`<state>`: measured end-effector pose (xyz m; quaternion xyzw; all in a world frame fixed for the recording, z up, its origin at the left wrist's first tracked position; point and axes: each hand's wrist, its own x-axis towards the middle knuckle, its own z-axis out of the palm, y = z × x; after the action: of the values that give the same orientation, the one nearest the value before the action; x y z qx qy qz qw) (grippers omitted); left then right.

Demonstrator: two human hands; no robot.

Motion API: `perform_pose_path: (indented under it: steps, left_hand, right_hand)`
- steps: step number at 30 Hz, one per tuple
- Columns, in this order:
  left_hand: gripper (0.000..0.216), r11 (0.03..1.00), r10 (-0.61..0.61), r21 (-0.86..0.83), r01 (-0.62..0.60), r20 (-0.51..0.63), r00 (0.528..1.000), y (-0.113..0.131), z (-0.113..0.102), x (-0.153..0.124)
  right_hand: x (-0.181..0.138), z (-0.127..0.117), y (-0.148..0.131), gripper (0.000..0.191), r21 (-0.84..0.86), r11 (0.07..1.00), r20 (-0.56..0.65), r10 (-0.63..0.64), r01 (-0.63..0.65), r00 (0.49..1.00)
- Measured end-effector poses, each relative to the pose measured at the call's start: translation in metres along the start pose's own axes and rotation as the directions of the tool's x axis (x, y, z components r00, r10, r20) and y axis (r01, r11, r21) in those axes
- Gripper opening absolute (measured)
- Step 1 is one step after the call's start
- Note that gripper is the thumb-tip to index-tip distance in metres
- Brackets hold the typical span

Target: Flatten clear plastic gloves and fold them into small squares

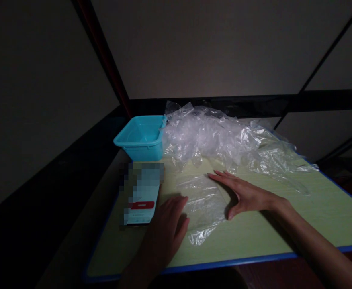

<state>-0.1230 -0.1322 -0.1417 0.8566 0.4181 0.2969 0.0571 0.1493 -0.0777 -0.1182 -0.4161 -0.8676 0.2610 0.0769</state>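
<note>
A clear plastic bag (pixel 202 206) lies flat on the pale green table (pixel 284 237), between my two hands. My left hand (pixel 166 228) rests palm down at the bag's left edge, fingers stretched out flat. My right hand (pixel 245 194) lies on the bag's right side, fingers extended and pointing left, thumb spread down toward the near edge. Neither hand grips anything.
A heap of crumpled clear plastic bags (pixel 224 140) fills the table's far side. A turquoise plastic tub (pixel 141 138) stands at the far left corner. A phone (pixel 141 194) with a lit screen lies left of my left hand. The table has a blue rim; the surroundings are dark.
</note>
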Motion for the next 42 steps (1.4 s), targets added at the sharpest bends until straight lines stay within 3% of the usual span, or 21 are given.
perform_pose_path:
  steps: [7, 20, 23, 26, 29, 31, 37, 42]
  left_hand:
    - [0.062, 0.996, 0.01, 0.088, -0.017, 0.084, 0.996, 0.002, 0.002, 0.002]
    - [0.064, 0.996, -0.002, 0.086, -0.008, 0.114, 0.994, -0.002, 0.005, 0.003]
    - [0.064, 0.996, 0.001, 0.091, -0.01, 0.099, 0.995, -0.001, 0.005, 0.002]
    - [0.063, 0.996, 0.002, 0.092, -0.011, 0.097, 0.995, -0.001, 0.005, 0.002]
    - [0.063, 0.995, 0.013, 0.092, -0.022, 0.096, 0.995, -0.002, 0.006, 0.002]
    - [0.063, 0.995, 0.017, 0.093, -0.026, 0.092, 0.996, -0.002, 0.006, 0.003]
    - [0.044, 0.991, 0.119, 0.038, -0.124, 0.112, 0.986, 0.0, 0.0, 0.003]
    - [0.033, 0.975, 0.223, -0.032, -0.22, 0.124, 0.967, 0.002, -0.004, 0.003]
  right_hand:
    - [-0.003, 0.002, 0.005, 0.111, -0.016, 0.999, -0.016, -0.039, 0.039, 0.999]
    - [-0.004, 0.003, 0.007, 0.108, -0.043, 0.994, -0.058, -0.105, 0.103, 0.993]
    - [-0.007, 0.001, 0.005, 0.096, 0.013, 0.983, -0.147, -0.178, 0.182, 0.973]
    - [-0.016, -0.003, -0.003, 0.064, 0.025, 0.968, -0.223, -0.237, 0.248, 0.946]
    - [-0.03, -0.005, -0.014, 0.03, -0.078, 0.961, -0.244, -0.276, 0.264, 0.93]
    - [-0.039, -0.003, -0.021, 0.021, -0.183, 0.948, -0.246, -0.3, 0.26, 0.922]
    - [-0.055, 0.01, -0.033, 0.026, -0.419, 0.877, -0.201, -0.343, 0.236, 0.917]
    - [-0.057, 0.016, -0.035, 0.032, -0.609, 0.725, -0.117, -0.483, 0.322, 0.868]
